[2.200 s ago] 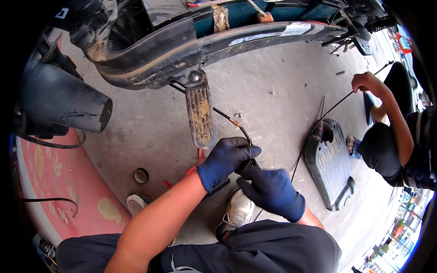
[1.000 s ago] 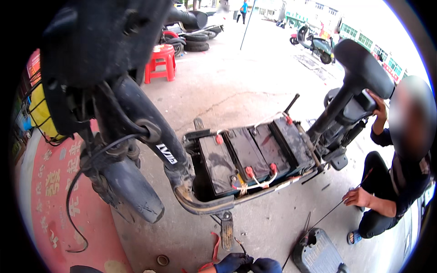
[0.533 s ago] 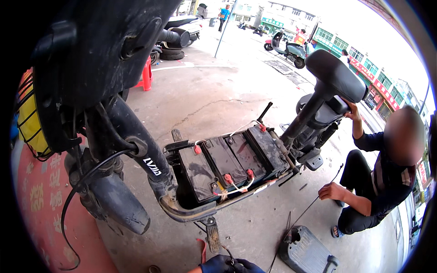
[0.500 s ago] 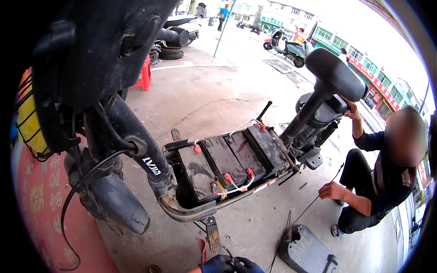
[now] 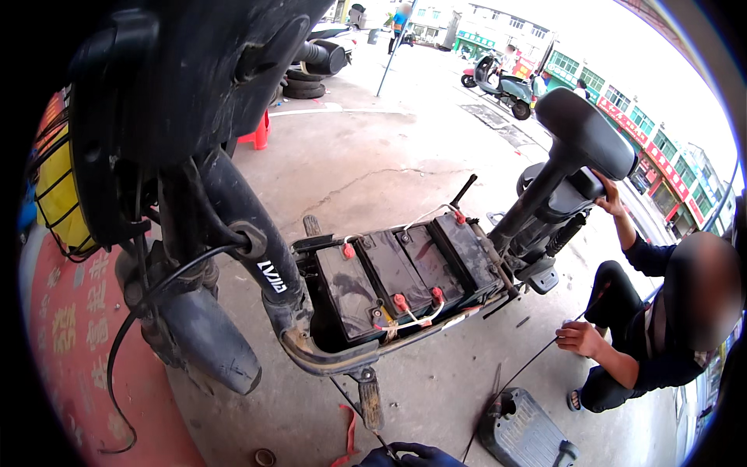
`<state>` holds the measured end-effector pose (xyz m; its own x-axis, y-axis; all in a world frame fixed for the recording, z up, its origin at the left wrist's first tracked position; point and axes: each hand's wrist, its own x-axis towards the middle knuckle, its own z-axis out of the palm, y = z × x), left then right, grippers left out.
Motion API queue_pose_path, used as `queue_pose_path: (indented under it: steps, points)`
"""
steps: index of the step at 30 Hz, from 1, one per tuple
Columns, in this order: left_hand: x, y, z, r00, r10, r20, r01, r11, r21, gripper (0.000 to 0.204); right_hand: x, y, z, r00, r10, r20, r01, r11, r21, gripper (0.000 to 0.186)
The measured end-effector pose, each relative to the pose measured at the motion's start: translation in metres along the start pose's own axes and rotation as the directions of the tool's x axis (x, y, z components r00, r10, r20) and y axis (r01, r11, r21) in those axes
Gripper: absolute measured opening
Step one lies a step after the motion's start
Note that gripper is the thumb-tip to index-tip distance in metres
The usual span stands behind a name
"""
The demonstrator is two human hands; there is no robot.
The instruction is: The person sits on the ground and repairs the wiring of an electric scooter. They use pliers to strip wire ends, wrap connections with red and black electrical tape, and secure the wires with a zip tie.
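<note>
At the lower edge are my gloved hands, dark blue and mostly cut off. My left hand [image 5: 375, 460] and my right hand [image 5: 425, 454] are closed together around a thin black cable [image 5: 380, 441]. It runs up from them past the worn footpeg [image 5: 371, 403] of an electric scooter. Above, the scooter's open floor frame [image 5: 331, 363] holds several dark batteries [image 5: 348, 294] side by side. Red terminal caps [image 5: 401, 302] and white wires [image 5: 422, 321] join them. My fingertips are partly hidden.
At right a person [image 5: 661, 311] crouches, one hand on the scooter's rear, the other on a thin black rod or cable. A ribbed floor cover [image 5: 529, 428] lies nearby. A red strip [image 5: 348, 436] and a tape roll [image 5: 264, 457] lie on the ground. Another cable [image 5: 113, 373] hangs left.
My hands have drawn lower, more of them now out of sight, and the cable between them and the footpeg looks straighter. The whole view has shifted slightly. The crouching person has sunk a little lower.
</note>
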<state>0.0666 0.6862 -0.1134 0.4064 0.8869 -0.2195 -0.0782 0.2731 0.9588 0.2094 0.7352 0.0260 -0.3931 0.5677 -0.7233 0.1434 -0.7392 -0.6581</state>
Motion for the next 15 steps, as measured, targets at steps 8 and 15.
queue_pose_path:
  steps: [8,15]
  points:
    - [0.002,0.033,-0.043,0.931,0.142,0.336,-0.273,0.882,0.383,0.027,0.017,0.019,-0.011,0.992,0.043,0.12,-0.027,0.99,-0.137,0.022]
    - [0.002,0.098,-0.066,0.907,-0.404,0.118,0.418,0.896,-0.151,0.03,0.019,0.002,0.002,0.788,-0.568,0.239,0.502,0.367,-0.783,0.022]
